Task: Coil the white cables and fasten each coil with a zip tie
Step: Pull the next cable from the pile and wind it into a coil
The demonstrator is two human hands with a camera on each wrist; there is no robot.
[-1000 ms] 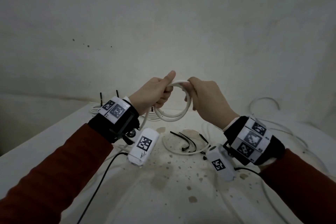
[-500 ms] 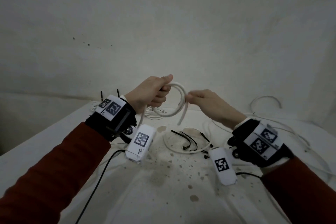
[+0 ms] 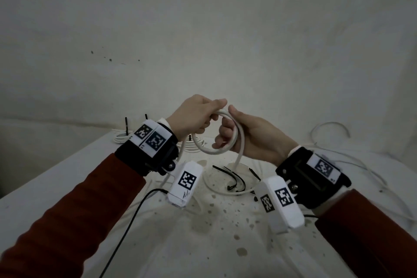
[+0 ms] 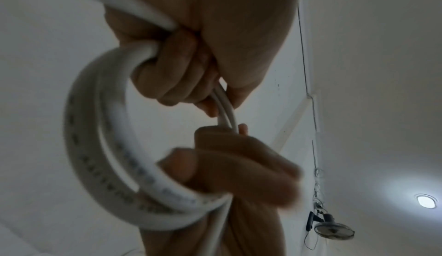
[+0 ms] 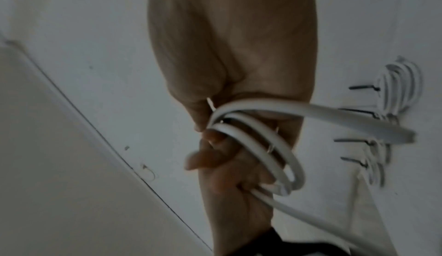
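Note:
A white cable coil (image 3: pixel 214 151) hangs in the air above the table's middle. My left hand (image 3: pixel 198 117) grips its top left, fingers curled round the turns (image 4: pixel 95 146). My right hand (image 3: pixel 248 135) is turned palm inward at the coil's right side. Its fingers (image 3: pixel 222 136) curl through the loop and its thumb stands against the top. The cable's tail (image 3: pixel 238 160) drops from the right hand to the table. In the right wrist view the turns (image 5: pixel 263 146) cross my palm (image 5: pixel 234 52). Black zip ties (image 3: pixel 234 179) lie below the hands.
Tied white coils (image 3: pixel 120 137) with black zip tie tails upright (image 3: pixel 126 124) sit at the table's back left, near the wall. Loose white cables (image 3: pixel 329 125) sprawl over the right side. A black lead (image 3: pixel 126 230) runs from my left wrist to the near edge.
My right hand had let go and pinched the cable tail out to the right. It has since turned palm inward and come back onto the coil, laying the tail along the loop. The left hand keeps its grip.

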